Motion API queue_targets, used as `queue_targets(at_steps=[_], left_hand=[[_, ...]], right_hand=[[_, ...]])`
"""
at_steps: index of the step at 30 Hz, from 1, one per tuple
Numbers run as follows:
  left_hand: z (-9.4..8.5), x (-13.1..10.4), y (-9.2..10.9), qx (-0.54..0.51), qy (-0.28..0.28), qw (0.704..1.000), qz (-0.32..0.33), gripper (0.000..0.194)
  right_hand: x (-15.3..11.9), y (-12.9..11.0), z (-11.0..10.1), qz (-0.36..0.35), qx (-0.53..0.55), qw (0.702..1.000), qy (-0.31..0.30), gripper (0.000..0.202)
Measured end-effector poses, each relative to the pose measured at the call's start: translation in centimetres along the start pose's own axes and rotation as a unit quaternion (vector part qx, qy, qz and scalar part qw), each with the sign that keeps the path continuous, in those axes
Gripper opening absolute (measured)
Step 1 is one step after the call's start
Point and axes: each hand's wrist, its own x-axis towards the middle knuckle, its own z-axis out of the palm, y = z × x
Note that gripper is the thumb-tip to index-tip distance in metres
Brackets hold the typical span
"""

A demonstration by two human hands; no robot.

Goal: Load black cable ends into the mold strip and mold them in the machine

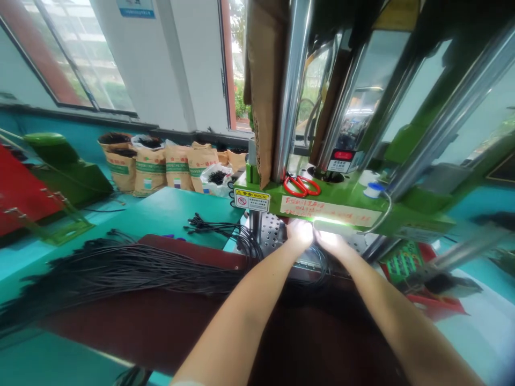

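Both my hands reach under the green press head (pixel 418 222) into bright lamp glare. My left hand (pixel 300 233) is over the perforated metal plate (pixel 270 230), its fingers washed out by the light. Close beside it, my right hand (pixel 330 241) has its fingertips hidden by glare and the press edge. A black cable loop (pixel 324 265) hangs just below the hands; whether either hand grips it cannot be made out. To the left, a thick bundle of black cables (pixel 140 268) lies across a dark red board (pixel 120 327). More cable ends (pixel 205 225) fan out beside the plate.
Red-handled scissors (pixel 301 186) and a white-and-blue spool (pixel 374 189) rest on the press head. Chrome columns (pixel 293 91) rise above. Filled paper sacks (pixel 151 169) stand by the wall, beyond the green table (pixel 161 209). A red tray (pixel 438 308) sits at right.
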Motion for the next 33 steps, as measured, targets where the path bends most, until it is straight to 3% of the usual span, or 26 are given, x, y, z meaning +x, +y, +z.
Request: queue_targets(at_steps=[7,10,20,28,33], left_hand=[[-0.3,-0.8,-3.8,0.067,-0.02,0.983,0.169,0.035],[-0.3,-0.5,-4.9,0.077,-0.039,0.974,0.208,0.037],[1.2,1.7,-5.0,0.108,-0.082,0.975,0.175,0.052],[-1.5,0.7,-6.0,0.12,-0.112,0.971,0.176,0.057],[-1.1,0.9,-6.7,0.112,-0.103,0.975,0.161,0.058]], right_hand=[[-1.2,1.5,1.0,-0.053,0.039,0.998,-0.022,0.037],[-1.2,1.8,1.1,-0.058,0.048,0.996,-0.037,0.04],[0.1,1.8,1.6,-0.037,0.059,0.995,-0.067,0.04],[-1.5,3.9,2.0,-0.003,0.032,0.998,-0.05,0.044],[-1.6,4.6,2.5,-0.001,0.027,0.998,-0.058,0.047]])
